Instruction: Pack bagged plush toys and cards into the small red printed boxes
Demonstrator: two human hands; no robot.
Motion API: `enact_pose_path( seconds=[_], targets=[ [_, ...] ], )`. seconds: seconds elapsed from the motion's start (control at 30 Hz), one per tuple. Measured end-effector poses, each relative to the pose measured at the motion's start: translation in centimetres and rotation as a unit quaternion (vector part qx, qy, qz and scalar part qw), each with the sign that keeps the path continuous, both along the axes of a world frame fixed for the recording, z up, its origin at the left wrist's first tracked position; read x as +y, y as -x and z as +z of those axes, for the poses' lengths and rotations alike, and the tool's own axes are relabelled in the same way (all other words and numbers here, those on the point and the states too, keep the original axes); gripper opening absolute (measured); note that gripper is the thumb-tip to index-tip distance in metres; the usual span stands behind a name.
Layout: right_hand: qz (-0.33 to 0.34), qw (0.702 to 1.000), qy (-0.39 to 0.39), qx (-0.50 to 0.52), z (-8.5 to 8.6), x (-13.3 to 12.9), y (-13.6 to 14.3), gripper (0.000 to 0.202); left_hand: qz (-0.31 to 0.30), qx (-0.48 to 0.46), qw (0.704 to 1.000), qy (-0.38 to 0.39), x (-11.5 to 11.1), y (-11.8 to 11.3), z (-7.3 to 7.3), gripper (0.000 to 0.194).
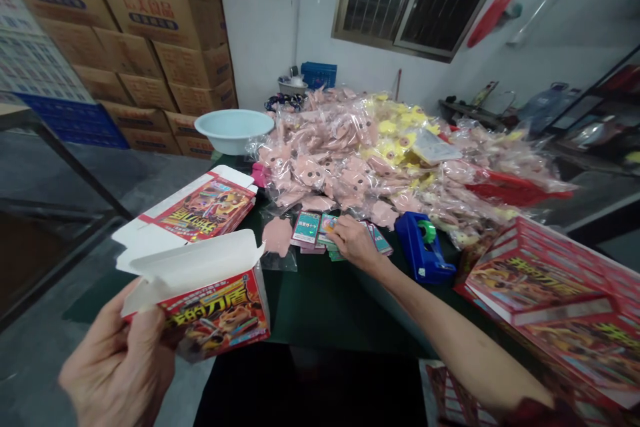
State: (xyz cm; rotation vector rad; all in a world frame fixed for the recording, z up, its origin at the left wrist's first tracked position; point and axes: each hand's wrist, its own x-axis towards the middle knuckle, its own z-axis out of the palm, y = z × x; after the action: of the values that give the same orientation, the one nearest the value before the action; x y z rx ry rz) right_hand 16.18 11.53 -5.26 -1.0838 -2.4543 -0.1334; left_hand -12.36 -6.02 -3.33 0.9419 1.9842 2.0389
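Note:
In my left hand (pixel 127 353) is a small red printed cardboard box (pixel 225 317), its white top flap raised and open; the thumb presses on its near left side. My right hand (pixel 356 243) reaches to the rows of small printed cards (pixel 306 228) on the dark green table (pixel 320 307). Its fingers are drawn together on a card (pixel 327 223) there; the fingertips are partly hidden. A flat pink animal-shaped piece in a clear bag (pixel 278 236) lies left of the cards. Flattened boxes with white flaps (pixel 205 207) lie behind the held box.
A big heap of bagged pink and yellow pieces (pixel 345 153) covers the table's back. A blue tape dispenser (pixel 425 250) stands right of the cards, near stacked red boxes (pixel 545 280). A pale blue basin (pixel 234 130) sits back left. Cardboard cartons (pixel 145 13) are stacked against the wall.

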Motion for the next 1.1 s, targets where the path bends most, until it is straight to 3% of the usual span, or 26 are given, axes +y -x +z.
enact_pose_path(
  seconds=[0.1,0.23,0.37,0.43,0.5,0.6,0.7,0.77,0.83,0.93,1.0,1.1],
  targets=[
    [-0.009,0.999,-0.02,0.037,-0.2,0.0,-0.3,0.027,-0.019,-0.1,0.995,-0.004,0.1,-0.8,1.1,0.036],
    [-0.027,0.993,-0.049,0.102,1.1,0.4,-1.4,0.021,-0.048,-0.135,0.989,-0.039,0.6,-1.7,1.7,0.04],
    [-0.076,0.969,-0.067,0.226,5.7,-1.6,-3.2,0.035,-0.135,-0.098,0.986,-0.028,1.4,-3.2,0.9,0.044],
    [-0.091,0.939,-0.027,0.33,8.9,-4.4,-3.8,0.04,-0.198,-0.038,0.979,-0.026,2.0,-4.5,0.6,0.041],
    [-0.062,0.917,-0.003,0.394,11.8,-7.9,-3.9,0.032,-0.248,0.028,0.968,-0.033,2.8,-6.1,0.7,0.035],
    [-0.006,0.938,-0.015,0.347,14.2,-12.3,-2.9,0.023,-0.304,0.097,0.945,-0.075,3.6,-8.6,1.4,0.026],
    [0.028,0.968,-0.096,0.231,13.8,-13.6,-1.7,0.042,-0.339,0.097,0.928,-0.121,3.9,-10.4,1.9,0.025],
    [0.036,0.967,-0.166,0.188,12.6,-13.3,-1.5,0.059,-0.329,0.08,0.931,-0.137,3.8,-11.0,1.9,0.027],
    [0.054,0.968,-0.202,0.14,11.5,-13.0,-1.5,0.062,-0.313,0.07,0.937,-0.141,3.5,-11.3,1.7,0.029],
    [0.089,0.979,-0.171,0.07,10.8,-13.3,-0.8,0.046,-0.311,0.071,0.935,-0.156,3.2,-11.4,1.2,0.03],
    [0.058,0.988,-0.14,0.042,10.6,-13.9,0.5,0.031,-0.314,0.078,0.931,-0.168,3.1,-11.5,1.0,0.028],
    [-0.026,0.991,-0.132,0.012,9.9,-14.7,2.4,0.047,-0.306,0.091,0.93,-0.184,3.3,-11.7,0.7,0.024]
  ],
)
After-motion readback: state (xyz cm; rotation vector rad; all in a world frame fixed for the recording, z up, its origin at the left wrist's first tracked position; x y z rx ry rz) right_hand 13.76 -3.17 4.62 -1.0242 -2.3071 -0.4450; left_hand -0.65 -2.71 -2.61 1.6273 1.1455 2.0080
